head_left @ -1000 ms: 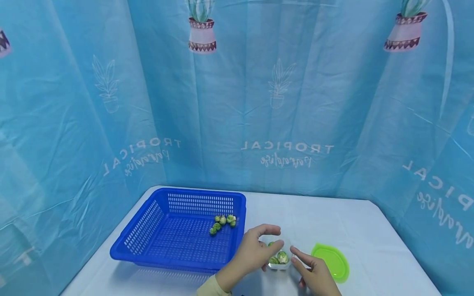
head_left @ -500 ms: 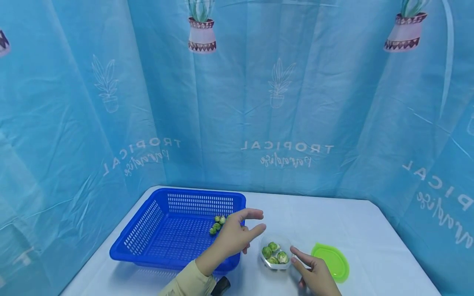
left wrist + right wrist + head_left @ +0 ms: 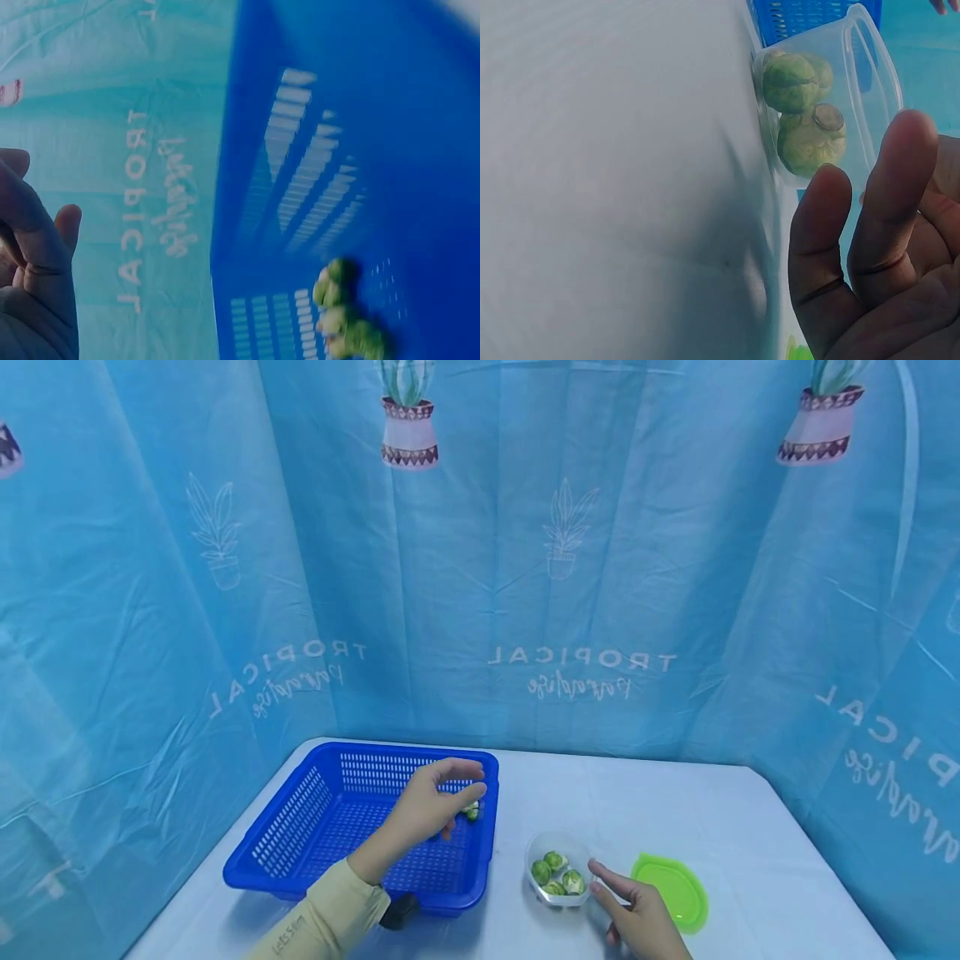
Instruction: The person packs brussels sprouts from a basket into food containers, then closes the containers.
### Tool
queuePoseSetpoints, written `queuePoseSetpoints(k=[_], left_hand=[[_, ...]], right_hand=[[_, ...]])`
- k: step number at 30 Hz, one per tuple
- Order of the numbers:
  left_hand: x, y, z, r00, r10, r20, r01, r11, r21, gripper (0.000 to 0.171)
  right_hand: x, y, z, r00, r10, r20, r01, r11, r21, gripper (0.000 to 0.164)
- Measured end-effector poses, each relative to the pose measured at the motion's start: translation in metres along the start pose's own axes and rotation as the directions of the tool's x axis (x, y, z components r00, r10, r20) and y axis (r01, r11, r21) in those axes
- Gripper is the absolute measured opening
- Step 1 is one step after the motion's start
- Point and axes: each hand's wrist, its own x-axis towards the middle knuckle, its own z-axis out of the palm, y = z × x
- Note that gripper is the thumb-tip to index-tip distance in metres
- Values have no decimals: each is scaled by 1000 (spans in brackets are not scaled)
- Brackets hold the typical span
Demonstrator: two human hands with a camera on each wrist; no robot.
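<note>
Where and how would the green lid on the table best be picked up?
Probably by the pointed far-left corner of the green lid, pinched from above and the far side. The lid lies flat on the white table, that corner juts out, and the right hand crowds its near-left edge in the head view.

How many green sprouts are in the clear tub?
4 in the clear tub, from the head view: a left sprout, back sprout, front sprout and right sprout. Any underneath would be hidden.
</note>
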Motion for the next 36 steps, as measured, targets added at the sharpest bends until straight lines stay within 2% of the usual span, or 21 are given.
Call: queuePoseSetpoints(k=[6,12,19,26,31,36], left_hand=[[10,-7,-19,1000,-6,-17,6,1000,-4,39],[23,-15,-29,999,-43,-26,43,999,0,38],[39,-27,-33,998,-64,-15,65,997,43,40],[57,-50,-35,989,-145,-35,147,989,34,35],[68,-66,-35,982,-186,-34,188,981,52,41],[77,-81,-36,970,-241,6,240,968,68,46]], right_hand=[[0,0,1,1000,11,-6,-11,1000,2,54],[-1,-1,0,1000,6,2,-6,1000,6,55],[0,0,0,1000,-4,6,4,1000,6,55],[1,1,0,1000,0,19,0,1000,7,54],[1,0,-1,1000,5,19,-5,1000,0,54],[2,2,-1,1000,6,14,-6,1000,-1,55]])
